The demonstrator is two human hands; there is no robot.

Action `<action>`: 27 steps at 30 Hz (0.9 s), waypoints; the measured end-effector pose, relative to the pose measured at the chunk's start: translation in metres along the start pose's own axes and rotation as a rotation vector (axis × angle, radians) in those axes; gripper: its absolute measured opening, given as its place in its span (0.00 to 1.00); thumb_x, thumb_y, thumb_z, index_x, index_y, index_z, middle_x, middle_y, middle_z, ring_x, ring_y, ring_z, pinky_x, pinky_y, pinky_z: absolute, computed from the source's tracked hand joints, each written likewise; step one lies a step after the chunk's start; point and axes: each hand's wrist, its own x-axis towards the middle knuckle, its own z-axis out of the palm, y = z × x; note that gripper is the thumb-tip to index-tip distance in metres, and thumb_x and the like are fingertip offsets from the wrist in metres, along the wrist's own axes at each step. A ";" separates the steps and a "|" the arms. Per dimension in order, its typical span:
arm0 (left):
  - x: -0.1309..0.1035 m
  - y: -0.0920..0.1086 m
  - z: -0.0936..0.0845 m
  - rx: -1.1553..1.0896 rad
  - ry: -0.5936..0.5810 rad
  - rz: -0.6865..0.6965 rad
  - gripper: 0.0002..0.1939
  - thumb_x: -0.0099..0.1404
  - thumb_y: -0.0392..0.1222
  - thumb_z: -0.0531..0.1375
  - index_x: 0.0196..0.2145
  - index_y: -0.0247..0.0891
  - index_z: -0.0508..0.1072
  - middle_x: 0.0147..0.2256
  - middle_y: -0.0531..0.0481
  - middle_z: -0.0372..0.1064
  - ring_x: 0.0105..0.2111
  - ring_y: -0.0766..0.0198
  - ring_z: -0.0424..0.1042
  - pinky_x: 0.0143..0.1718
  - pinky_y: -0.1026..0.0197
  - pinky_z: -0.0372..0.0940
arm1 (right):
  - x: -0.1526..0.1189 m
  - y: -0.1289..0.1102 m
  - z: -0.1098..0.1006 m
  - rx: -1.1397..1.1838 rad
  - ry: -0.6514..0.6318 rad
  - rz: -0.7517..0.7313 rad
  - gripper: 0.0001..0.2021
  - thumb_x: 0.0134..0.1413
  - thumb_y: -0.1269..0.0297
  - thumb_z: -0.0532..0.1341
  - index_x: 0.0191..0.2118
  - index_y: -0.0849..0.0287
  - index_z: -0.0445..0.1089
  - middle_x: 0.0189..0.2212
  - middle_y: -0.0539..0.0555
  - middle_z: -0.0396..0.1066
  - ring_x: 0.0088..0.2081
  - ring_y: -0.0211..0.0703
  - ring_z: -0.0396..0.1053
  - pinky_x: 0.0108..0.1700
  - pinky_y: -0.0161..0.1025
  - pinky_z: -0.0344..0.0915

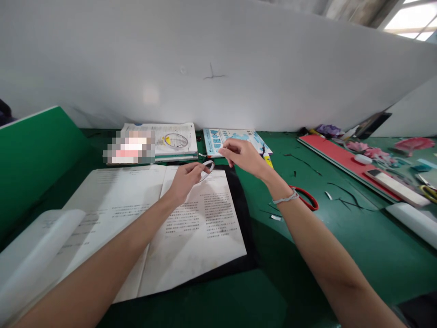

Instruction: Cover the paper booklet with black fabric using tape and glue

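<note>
Above the open book (pixel 191 269), my left hand (pixel 186 182) pinches a thin, pale ring that looks like a roll of tape (pixel 209 169). My right hand (pixel 243 157), with a braided band at the wrist, is raised just to the right of the roll. Its thumb and fingertips are pressed together; whatever small pale bit may be between them is too small to make out. Printed text covers the book's pages, and a black cloth or cover (pixel 251 246) shows beneath its right edge.
Behind are a stack of papers (pixel 177 141), a blue-and-white booklet (pixel 235 136) and a yellow glue tube (pixel 268 159). Red-handled scissors (pixel 309 198) lie by my right forearm. Black scraps (pixel 348 193), a red board (pixel 341 159) and pink flowers (pixel 370 150) are rightward; a white partition (pixel 239 82) stands behind.
</note>
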 end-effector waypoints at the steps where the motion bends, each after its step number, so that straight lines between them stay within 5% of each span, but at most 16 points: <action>1: 0.000 0.000 0.001 -0.008 -0.008 0.000 0.13 0.60 0.45 0.57 0.25 0.35 0.74 0.15 0.60 0.44 0.18 0.72 0.43 0.23 0.63 0.42 | 0.000 0.002 0.001 0.011 0.003 0.010 0.11 0.59 0.54 0.56 0.37 0.57 0.66 0.20 0.46 0.64 0.22 0.34 0.63 0.29 0.36 0.60; 4: -0.001 -0.002 0.001 -0.034 -0.038 0.012 0.13 0.62 0.45 0.57 0.24 0.36 0.74 0.14 0.60 0.44 0.18 0.71 0.44 0.24 0.63 0.45 | 0.000 0.004 0.003 0.068 -0.043 0.010 0.20 0.57 0.56 0.59 0.53 0.58 0.63 0.33 0.52 0.72 0.32 0.39 0.70 0.36 0.39 0.65; 7: -0.001 -0.002 0.001 -0.050 -0.070 0.022 0.14 0.63 0.44 0.57 0.23 0.37 0.74 0.13 0.60 0.44 0.18 0.71 0.44 0.25 0.62 0.47 | -0.001 0.003 0.005 0.114 -0.150 0.006 0.26 0.53 0.62 0.61 0.58 0.57 0.59 0.41 0.55 0.73 0.43 0.42 0.71 0.45 0.41 0.66; 13: -0.004 -0.001 0.002 -0.180 -0.165 -0.012 0.15 0.65 0.48 0.58 0.26 0.36 0.75 0.12 0.59 0.47 0.17 0.71 0.47 0.25 0.63 0.50 | -0.001 0.000 0.012 0.091 -0.098 -0.022 0.27 0.51 0.68 0.60 0.59 0.58 0.59 0.36 0.52 0.73 0.39 0.40 0.70 0.44 0.40 0.66; 16: -0.004 0.000 0.005 -0.255 -0.183 0.006 0.16 0.64 0.52 0.59 0.33 0.36 0.77 0.20 0.54 0.64 0.23 0.69 0.61 0.29 0.63 0.58 | 0.001 -0.002 0.008 0.076 -0.071 -0.051 0.27 0.52 0.69 0.58 0.60 0.61 0.58 0.36 0.53 0.72 0.37 0.39 0.70 0.41 0.39 0.67; 20: -0.003 -0.001 0.007 -0.244 -0.193 0.013 0.21 0.62 0.55 0.60 0.43 0.36 0.75 0.38 0.46 0.72 0.40 0.60 0.72 0.47 0.56 0.63 | 0.002 0.008 -0.019 -0.107 -0.024 -0.003 0.28 0.53 0.70 0.56 0.61 0.60 0.57 0.36 0.54 0.73 0.35 0.41 0.70 0.39 0.39 0.67; 27: -0.008 0.003 0.005 0.027 -0.205 -0.132 0.21 0.61 0.55 0.60 0.47 0.40 0.73 0.42 0.45 0.72 0.40 0.57 0.73 0.44 0.54 0.64 | -0.016 0.064 -0.070 -0.689 -0.063 0.318 0.29 0.51 0.74 0.55 0.62 0.64 0.59 0.43 0.65 0.74 0.43 0.54 0.71 0.44 0.46 0.65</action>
